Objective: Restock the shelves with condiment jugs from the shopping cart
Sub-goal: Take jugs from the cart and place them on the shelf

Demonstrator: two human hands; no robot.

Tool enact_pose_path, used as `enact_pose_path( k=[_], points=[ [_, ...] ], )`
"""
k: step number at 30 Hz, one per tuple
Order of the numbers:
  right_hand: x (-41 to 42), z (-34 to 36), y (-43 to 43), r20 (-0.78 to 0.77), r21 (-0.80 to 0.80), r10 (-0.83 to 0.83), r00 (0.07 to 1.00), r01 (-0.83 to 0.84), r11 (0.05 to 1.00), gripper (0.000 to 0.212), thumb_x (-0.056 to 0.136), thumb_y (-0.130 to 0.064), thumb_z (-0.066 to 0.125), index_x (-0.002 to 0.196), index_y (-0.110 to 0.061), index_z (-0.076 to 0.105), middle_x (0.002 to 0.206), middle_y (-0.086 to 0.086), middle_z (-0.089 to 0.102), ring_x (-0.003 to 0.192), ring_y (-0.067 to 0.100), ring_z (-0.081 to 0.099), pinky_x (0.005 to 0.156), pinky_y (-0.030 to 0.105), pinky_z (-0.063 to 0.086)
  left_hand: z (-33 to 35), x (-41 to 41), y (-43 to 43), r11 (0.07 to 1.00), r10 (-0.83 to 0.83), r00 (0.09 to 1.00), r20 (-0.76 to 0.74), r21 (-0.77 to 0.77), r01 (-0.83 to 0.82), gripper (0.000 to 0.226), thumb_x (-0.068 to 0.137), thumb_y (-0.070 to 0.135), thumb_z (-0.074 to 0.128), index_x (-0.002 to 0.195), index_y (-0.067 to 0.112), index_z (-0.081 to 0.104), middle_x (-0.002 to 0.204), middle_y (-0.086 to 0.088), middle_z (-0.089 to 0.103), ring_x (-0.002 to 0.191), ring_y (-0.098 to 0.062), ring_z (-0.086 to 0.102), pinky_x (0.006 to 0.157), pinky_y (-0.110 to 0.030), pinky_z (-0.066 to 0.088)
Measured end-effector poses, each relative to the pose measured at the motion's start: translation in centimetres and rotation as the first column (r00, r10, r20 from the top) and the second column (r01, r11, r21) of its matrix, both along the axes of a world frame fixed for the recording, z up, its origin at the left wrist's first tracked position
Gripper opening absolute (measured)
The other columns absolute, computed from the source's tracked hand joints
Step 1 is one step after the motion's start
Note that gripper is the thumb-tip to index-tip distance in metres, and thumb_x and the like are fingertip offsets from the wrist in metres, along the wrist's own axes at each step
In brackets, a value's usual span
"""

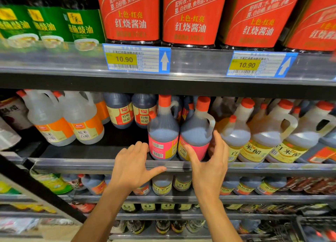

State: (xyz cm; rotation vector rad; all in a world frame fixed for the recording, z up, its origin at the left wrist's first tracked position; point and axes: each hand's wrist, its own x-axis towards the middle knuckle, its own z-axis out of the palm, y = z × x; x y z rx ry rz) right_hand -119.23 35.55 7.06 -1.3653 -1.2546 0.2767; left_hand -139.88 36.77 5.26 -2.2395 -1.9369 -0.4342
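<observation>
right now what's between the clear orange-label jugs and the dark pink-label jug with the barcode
Head view: bare dark shelf in front, fingertips of the left hand by that pink-label jug, and two dark jugs with cream-and-red labels further back.

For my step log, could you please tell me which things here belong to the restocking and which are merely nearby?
Job: left pink-labelled dark plastic jug; right pink-labelled dark plastic jug; left hand; right hand.
Nearby: red-labelled soy sauce bottles; orange-labelled clear vinegar jugs; yellow-labelled pale vinegar jugs; yellow price tags.

Dark jug (163, 132), orange cap, pink label, upright at shelf (109, 164) front, twin jug (196, 130) beside on rt
</observation>
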Motion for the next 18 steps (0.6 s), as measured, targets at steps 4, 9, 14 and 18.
enact_pose_path(
  k=[4,9,14,18],
  points=[
    [0.1,-0.8,-0.3,-0.045,0.041,-0.003,0.999,0.005,0.999,0.071,0.082,-0.026,0.085,0.143,-0.012,0.051,0.134,0.004,0.053,0.124,0.023,0.056,0.102,0.045,0.051,1.4,0.9,-0.2,0.997,0.06,0.979,0.196,-0.061,-0.049,0.075,0.078,0.089,0.031,0.114,0.025,0.043,0.094,0.01,0.054,0.087,-0.015,0.058,0.069,-0.031,0.042],
    [0.2,-1.0,-0.6,-0.2,0.005,0.008,0.98,-0.007,1.0,0.06,0.077,-0.022,0.088,0.129,-0.016,0.058,0.119,-0.003,0.059,0.11,0.007,0.06,0.094,0.019,0.051,2.5,1.4,-0.2,0.989,0.102,0.869,0.484,-0.142,-0.037,0.068,0.077,0.07,0.065,0.126,0.031,0.039,0.098,0.016,0.058,0.095,-0.011,0.061,0.07,-0.029,0.041],
    [0.8,-1.2,-0.2,-0.247,-0.027,0.016,0.969,-0.024,0.999,0.054,0.079,-0.019,0.087,0.128,-0.018,0.065,0.121,-0.008,0.064,0.111,0.003,0.064,0.095,0.013,0.05,2.5,1.4,0.4,0.98,0.124,0.848,0.515,-0.196,-0.025,0.071,0.074,0.072,0.066,0.126,0.03,0.042,0.11,0.01,0.068,0.102,-0.013,0.064,0.078,-0.035,0.051],
    [0.8,-1.1,-0.2,-0.243,-0.031,0.007,0.97,-0.015,0.999,0.053,0.081,-0.019,0.084,0.131,-0.016,0.065,0.124,-0.005,0.065,0.113,0.005,0.065,0.099,0.019,0.051,2.6,1.5,0.5,0.978,0.121,0.853,0.508,-0.21,-0.013,0.073,0.076,0.072,0.065,0.13,0.03,0.04,0.11,0.008,0.068,0.103,-0.015,0.065,0.081,-0.039,0.054]
  ],
)
